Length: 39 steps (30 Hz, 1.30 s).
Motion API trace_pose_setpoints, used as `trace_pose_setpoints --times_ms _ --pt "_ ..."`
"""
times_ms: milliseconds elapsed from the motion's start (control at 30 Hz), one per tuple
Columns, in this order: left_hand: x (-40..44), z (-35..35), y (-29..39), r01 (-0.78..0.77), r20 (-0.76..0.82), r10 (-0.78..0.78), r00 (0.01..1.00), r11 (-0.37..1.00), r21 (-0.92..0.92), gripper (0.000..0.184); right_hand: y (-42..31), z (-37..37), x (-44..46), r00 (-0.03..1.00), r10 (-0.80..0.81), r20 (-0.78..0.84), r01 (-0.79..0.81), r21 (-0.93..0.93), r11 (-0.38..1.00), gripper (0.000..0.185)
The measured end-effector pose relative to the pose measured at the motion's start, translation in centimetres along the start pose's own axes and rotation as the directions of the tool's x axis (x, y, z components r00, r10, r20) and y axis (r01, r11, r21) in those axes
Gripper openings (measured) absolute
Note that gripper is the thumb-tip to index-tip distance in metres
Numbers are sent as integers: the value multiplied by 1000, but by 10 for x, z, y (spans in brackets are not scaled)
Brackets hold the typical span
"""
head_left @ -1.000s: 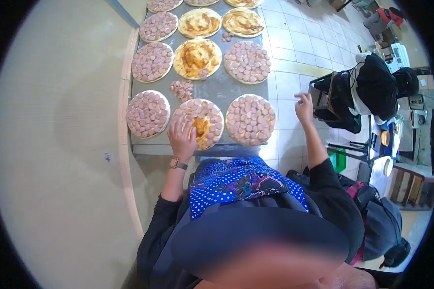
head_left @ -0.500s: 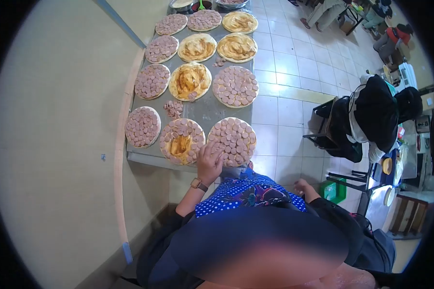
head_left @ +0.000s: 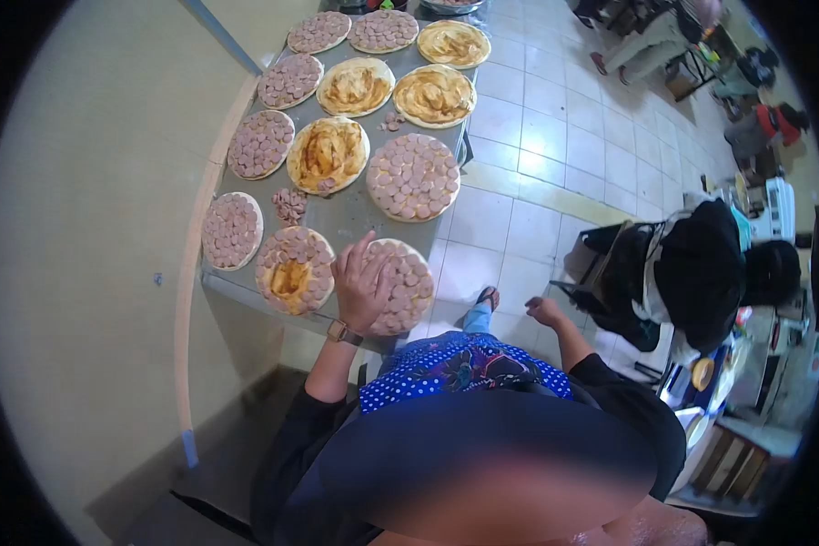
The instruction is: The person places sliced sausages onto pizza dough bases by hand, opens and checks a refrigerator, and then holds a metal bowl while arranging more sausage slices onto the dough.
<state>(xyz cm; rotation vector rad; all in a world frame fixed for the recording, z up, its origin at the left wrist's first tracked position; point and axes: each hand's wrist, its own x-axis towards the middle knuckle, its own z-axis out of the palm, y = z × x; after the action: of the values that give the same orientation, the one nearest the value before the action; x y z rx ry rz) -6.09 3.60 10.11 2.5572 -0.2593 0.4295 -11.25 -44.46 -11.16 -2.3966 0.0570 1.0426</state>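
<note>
My left hand lies with its fingers apart over the left side of the front right pizza, which is covered with sausage slices. To its left is a partly covered pizza with a bare patch of sauce. Behind that one lies a small heap of sausage slices on the metal table. My right hand hangs out over the floor, away from the table, its fingers curled; whether it holds anything is too small to tell.
More rounds fill the table behind, some sliced-topped, some only sauced. A wall borders the left. At right a person in black sits near a stool; other people stand farther back.
My left hand moved from the partly covered pizza to the front right one. My right hand dropped, then came up again. The view has turned and shifted, and a foot now shows beside the table.
</note>
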Motion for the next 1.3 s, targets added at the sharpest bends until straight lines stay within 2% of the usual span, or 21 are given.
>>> trace_pose_setpoints --times_ms 67,167,233,333,400,433,467,500,533,567,633,700,800,867,900,967,1033,1100,1167,1233,1300 --pt "19 13 34 32 -12 -32 999 999 14 25 46 -25 2 989 143 40 -145 49 988 32" --pt "44 45 92 57 -57 -57 997 998 4 25 92 -84 -8 977 209 46 -210 -2 978 33" --pt "61 67 127 18 -35 -20 999 998 -59 25 149 -108 2 987 156 30 -156 -23 988 32" --pt "86 97 165 -19 -14 18 1000 990 -143 27 177 -153 8 950 311 4 -305 208 929 23" --pt "99 113 180 -85 14 89 996 979 -184 30 175 -175 31 958 285 -14 -275 227 934 24" --pt "105 120 182 -74 9 77 997 982 -176 30 174 -186 45 964 265 -37 -248 253 935 24" --pt "110 129 182 -86 25 91 996 981 -174 30 173 -197 59 960 279 2 -264 333 905 29" --pt "118 137 181 -98 38 106 994 980 -171 30 172 -208 86 964 267 5 -254 323 912 29" --pt "126 144 180 -82 33 88 996 982 -168 31 174 -212 117 997 43 -64 -32 165 986 31" --pt "135 151 177 -72 28 77 997 984 -162 31 173 -223 145 978 -189 -94 189 -6 982 33" --pt "167 172 170 1 15 1 1000 990 -141 30 85 -284 182 998 -65 -20 68 211 975 33" --pt "189 189 162 11 13 -10 1000 988 -152 30 49 -317 225 986 -154 -55 163 226 960 32" --pt "232 218 143 31 54 -21 998 983 -179 29 -1 -369 276 986 -147 -78 164 324 932 32" --pt "276 238 124 -42 36 48 998 986 -160 27 -38 -414 312 988 -140 -71 157 451 879 38" --pt "297 242 122 -42 38 49 998 984 -172 27 -50 -435 323 989 -128 -73 147 448 882 38" --pt "346 245 114 -5 21 10 1000 977 -212 27 -80 -477 354 989 -139 -43 138 581 802 39" --pt "387 252 106 2 6 -1 1000 976 -218 29 -109 -518 393 986 -160 -51 160 575 803 39" --pt "420 254 97 25 -13 -28 1000 979 -204 31 -139 -549 429 978 -179 -109 204 689 695 42" --pt "446 257 90 35 -32 -41 999 984 -176 31 -177 -578 455 964 -222 -150 260 715 649 46" --pt "469 259 83 86 -31 -91 995 986 -144 31 -210 -603 496 956 -264 -129 273 724 634 48" --pt "482 266 76 148 -48 -157 986 977 -153 31 -236 -621 551 966 -245 -87 218 784 581 47"
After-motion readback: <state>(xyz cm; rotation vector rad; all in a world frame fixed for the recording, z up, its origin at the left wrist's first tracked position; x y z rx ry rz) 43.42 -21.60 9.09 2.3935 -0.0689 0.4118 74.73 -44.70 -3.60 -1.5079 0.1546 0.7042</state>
